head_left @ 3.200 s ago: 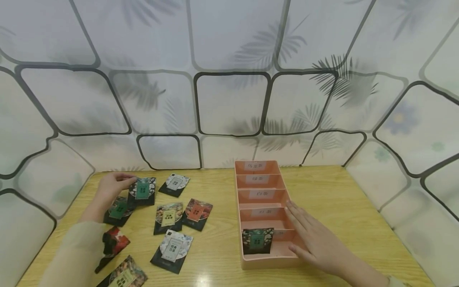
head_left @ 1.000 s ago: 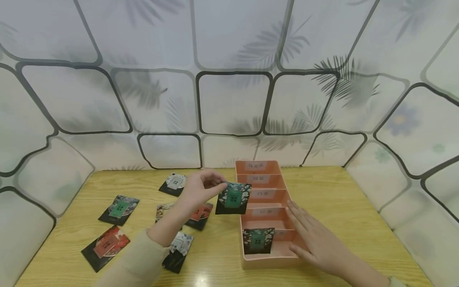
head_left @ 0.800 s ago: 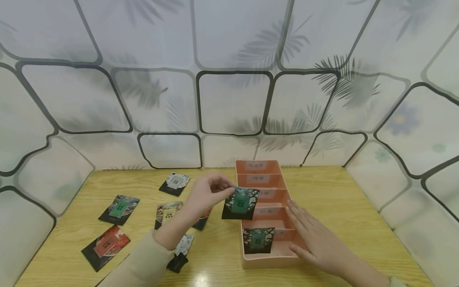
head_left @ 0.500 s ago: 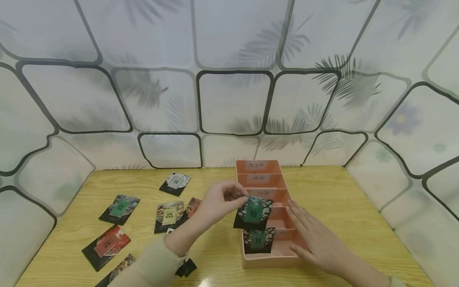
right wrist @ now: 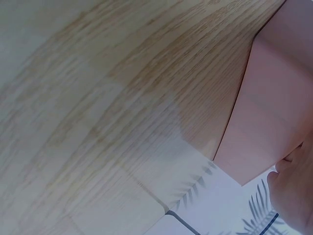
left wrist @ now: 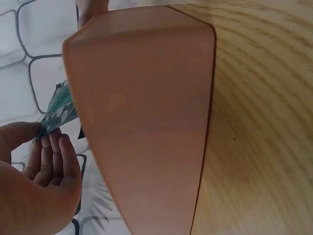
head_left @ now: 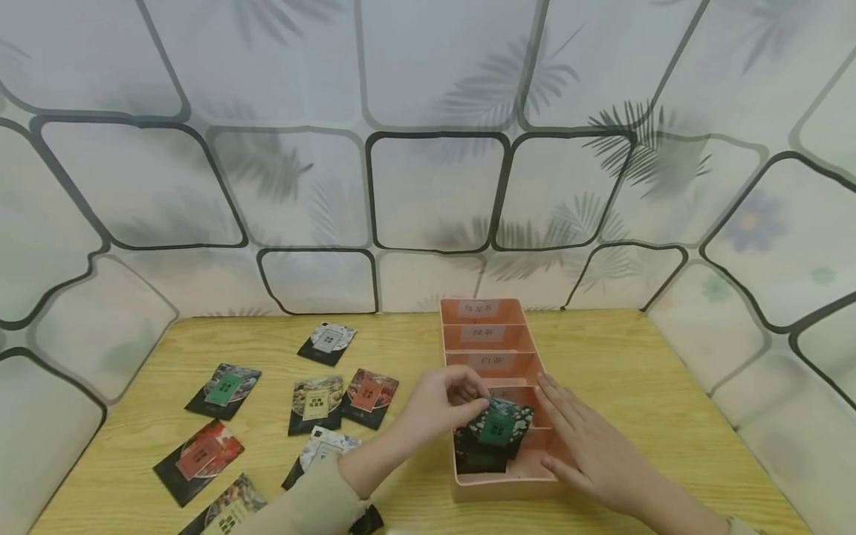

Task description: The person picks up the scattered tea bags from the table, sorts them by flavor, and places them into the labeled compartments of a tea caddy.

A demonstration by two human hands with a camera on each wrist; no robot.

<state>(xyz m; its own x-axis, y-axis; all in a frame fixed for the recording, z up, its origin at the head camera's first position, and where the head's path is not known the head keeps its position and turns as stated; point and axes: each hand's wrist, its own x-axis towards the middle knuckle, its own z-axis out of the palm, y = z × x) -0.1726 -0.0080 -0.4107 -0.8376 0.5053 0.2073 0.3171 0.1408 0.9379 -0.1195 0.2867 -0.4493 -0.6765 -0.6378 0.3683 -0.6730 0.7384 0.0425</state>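
Observation:
My left hand pinches the top left corner of a dark tea sachet with a green label, between thumb and fingers. That sachet hangs tilted over the nearest compartment of the pink divided box. Behind its lower edge, a similar sachet stands in that compartment, mostly covered. From the left wrist view, the pinched sachet shows above the box's side wall. My right hand rests with extended fingers along the box's right rim; in the right wrist view only part of that hand shows.
Left of the box, several sachets lie flat on the wooden table: white ones, a green-labelled one, red ones and yellow-labelled ones. The box's farther compartments carry paper labels. A patterned curtain closes the back.
My left hand picked the green-labelled sachet up from the far left, carried it right across the table, then lowered it towards the box's nearest compartment. My right hand stayed on the rim.

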